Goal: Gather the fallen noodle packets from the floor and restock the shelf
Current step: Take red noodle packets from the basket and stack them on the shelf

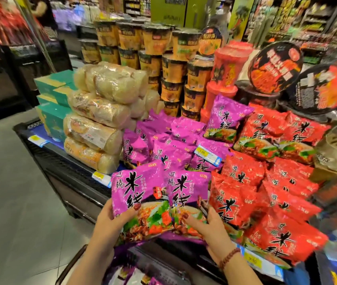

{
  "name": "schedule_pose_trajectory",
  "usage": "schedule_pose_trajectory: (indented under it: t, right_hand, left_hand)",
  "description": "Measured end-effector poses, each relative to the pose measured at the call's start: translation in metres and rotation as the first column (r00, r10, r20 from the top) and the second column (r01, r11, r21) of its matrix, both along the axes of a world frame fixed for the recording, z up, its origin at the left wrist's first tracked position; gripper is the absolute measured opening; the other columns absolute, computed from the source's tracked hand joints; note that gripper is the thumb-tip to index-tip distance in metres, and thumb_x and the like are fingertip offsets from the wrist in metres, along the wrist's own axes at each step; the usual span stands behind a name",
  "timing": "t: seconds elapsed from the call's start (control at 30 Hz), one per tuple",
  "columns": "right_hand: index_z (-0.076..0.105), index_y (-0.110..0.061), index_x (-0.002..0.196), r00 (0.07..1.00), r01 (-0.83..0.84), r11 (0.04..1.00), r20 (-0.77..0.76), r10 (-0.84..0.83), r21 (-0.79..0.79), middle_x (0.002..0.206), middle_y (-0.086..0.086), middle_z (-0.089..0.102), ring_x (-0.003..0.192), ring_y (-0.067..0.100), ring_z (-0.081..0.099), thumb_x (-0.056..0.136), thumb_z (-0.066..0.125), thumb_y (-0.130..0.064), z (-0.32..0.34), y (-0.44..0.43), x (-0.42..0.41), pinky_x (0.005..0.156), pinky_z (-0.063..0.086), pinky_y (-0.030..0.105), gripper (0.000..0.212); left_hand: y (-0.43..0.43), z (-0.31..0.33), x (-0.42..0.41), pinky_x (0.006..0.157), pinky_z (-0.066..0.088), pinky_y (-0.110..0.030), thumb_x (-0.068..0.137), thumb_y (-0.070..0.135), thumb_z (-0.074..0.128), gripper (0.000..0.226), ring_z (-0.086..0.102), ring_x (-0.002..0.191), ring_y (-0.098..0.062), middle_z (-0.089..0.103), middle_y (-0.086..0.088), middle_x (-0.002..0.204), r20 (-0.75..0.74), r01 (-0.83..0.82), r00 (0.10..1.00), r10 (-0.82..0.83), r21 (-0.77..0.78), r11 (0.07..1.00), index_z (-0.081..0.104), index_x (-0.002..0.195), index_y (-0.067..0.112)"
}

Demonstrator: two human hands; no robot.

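Noodle packets (136,192) — two (purple) — gripped singly by left hand (110,223) and right hand (210,227).

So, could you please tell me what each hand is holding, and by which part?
Left hand grips one purple packet by its lower left edge; right hand grips a second purple packet by its lower right corner.

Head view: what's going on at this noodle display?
A person stands at the black display shelf. The left hand grips one purple plastic noodle packet and the right hand grips a second purple packet beside it. Both are held just in front of the heap of matching purple packets, and neither is set down yet. Red noodle packets lie to the right.
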State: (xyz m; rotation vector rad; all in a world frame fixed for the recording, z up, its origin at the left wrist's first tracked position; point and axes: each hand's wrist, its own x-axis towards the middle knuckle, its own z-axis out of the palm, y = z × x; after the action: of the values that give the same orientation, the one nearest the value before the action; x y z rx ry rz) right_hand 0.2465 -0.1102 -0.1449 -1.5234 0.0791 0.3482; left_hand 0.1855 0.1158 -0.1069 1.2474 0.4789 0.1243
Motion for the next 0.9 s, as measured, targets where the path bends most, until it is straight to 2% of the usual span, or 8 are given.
schedule_pose_trajectory:
  t: [0.13, 0.27, 0.33, 0.43, 0.6, 0.73, 0.83, 0.9]
  right_hand:
    - [0.052, -0.018, 0.127, 0.984, 0.166, 0.984, 0.078, -0.161, -0.060, 0.126, 0.001, 0.059, 0.116, 0.022, 0.057, 0.052, 0.090, -0.044, 0.001, 0.004, 0.032, 0.102, 0.046, 0.048, 0.088]
    - [0.049, -0.012, 0.130, 0.920, 0.375, 0.921, 0.165, -0.355, -0.107, 0.123, 0.000, 0.052, 0.112, 0.015, 0.048, 0.079, 0.077, -0.016, 0.001, 0.009, 0.068, 0.102, 0.039, 0.033, 0.059]
    - [0.053, -0.005, 0.126, 0.878, 0.469, 0.863, 0.198, -0.435, -0.185, 0.123, 0.010, 0.057, 0.107, 0.018, 0.050, 0.083, 0.073, -0.012, -0.006, 0.013, 0.080, 0.095, 0.038, 0.029, 0.048]
    - [0.051, -0.002, 0.129, 0.835, 0.550, 0.800, 0.195, -0.515, -0.241, 0.134, 0.014, 0.054, 0.120, 0.028, 0.052, 0.086, 0.070, -0.015, -0.011, 0.023, 0.088, 0.099, 0.037, 0.031, 0.049]
    - [0.047, -0.002, 0.131, 0.794, 0.600, 0.760, 0.305, -0.526, -0.250, 0.129, 0.013, 0.055, 0.119, 0.028, 0.054, 0.090, 0.063, -0.013, 0.002, 0.025, 0.104, 0.087, 0.034, 0.021, 0.045]
    - [0.030, -0.003, 0.142, 0.830, 0.548, 0.732, 0.368, -0.419, -0.404, 0.141, 0.018, 0.043, 0.126, 0.033, 0.046, 0.090, 0.058, -0.009, 0.003, 0.021, 0.121, 0.099, 0.038, 0.034, 0.060]
    - [0.020, 0.001, 0.147, 0.833, 0.535, 0.631, 0.476, -0.282, -0.562, 0.145, 0.023, 0.032, 0.134, 0.037, 0.033, 0.082, 0.056, 0.001, 0.001, 0.024, 0.119, 0.110, 0.031, 0.040, 0.074]
    - [0.021, 0.003, 0.146, 0.766, 0.603, 0.526, 0.619, -0.172, -0.600, 0.148, 0.027, 0.026, 0.137, 0.040, 0.025, 0.076, 0.056, 0.007, -0.006, 0.028, 0.116, 0.113, 0.026, 0.043, 0.079]
  left_hand:
    - [-0.004, -0.001, 0.016, 0.086, 0.054, -0.054, 0.038, 0.032, 0.087, 0.074, 0.070, 0.090, -0.040, 0.074, -0.015, 0.099, -0.020, -0.065, 0.998, 0.065, -0.007, 0.998, 0.063, 0.108, 0.019]
    - [-0.005, -0.007, 0.023, 0.090, 0.051, -0.060, 0.038, 0.035, 0.088, 0.076, 0.069, 0.093, -0.042, 0.073, -0.017, 0.103, -0.038, -0.131, 0.991, 0.130, -0.019, 0.991, 0.063, 0.109, 0.020]
    - [-0.007, -0.010, 0.023, 0.090, 0.052, -0.058, 0.044, 0.029, 0.092, 0.074, 0.070, 0.092, -0.040, 0.073, -0.016, 0.103, -0.048, -0.138, 0.989, 0.138, -0.009, 0.990, 0.063, 0.111, 0.017]
    - [-0.007, -0.015, 0.019, 0.088, 0.054, -0.054, 0.048, 0.026, 0.094, 0.073, 0.071, 0.092, -0.037, 0.074, -0.013, 0.103, -0.070, -0.151, 0.986, 0.151, 0.007, 0.989, 0.063, 0.113, 0.016]
    - [-0.004, -0.021, 0.010, 0.082, 0.055, -0.050, 0.063, 0.013, 0.081, 0.052, 0.070, 0.088, -0.040, 0.074, -0.017, 0.098, -0.096, -0.196, 0.976, 0.196, 0.008, 0.981, 0.063, 0.111, 0.011]
    - [-0.008, -0.024, 0.006, 0.084, 0.055, -0.052, 0.060, 0.015, 0.079, 0.057, 0.070, 0.087, -0.040, 0.074, -0.018, 0.098, -0.111, -0.198, 0.975, 0.195, -0.016, 0.980, 0.062, 0.113, 0.010]
    - [-0.011, -0.025, 0.006, 0.083, 0.055, -0.051, 0.060, 0.015, 0.079, 0.055, 0.070, 0.087, -0.039, 0.073, -0.019, 0.099, -0.108, -0.180, 0.978, 0.176, -0.023, 0.983, 0.062, 0.112, 0.009]
    - [-0.012, -0.025, 0.006, 0.080, 0.056, -0.047, 0.062, 0.013, 0.078, 0.052, 0.071, 0.086, -0.037, 0.074, -0.018, 0.098, -0.097, -0.175, 0.980, 0.172, -0.022, 0.984, 0.062, 0.111, 0.009]
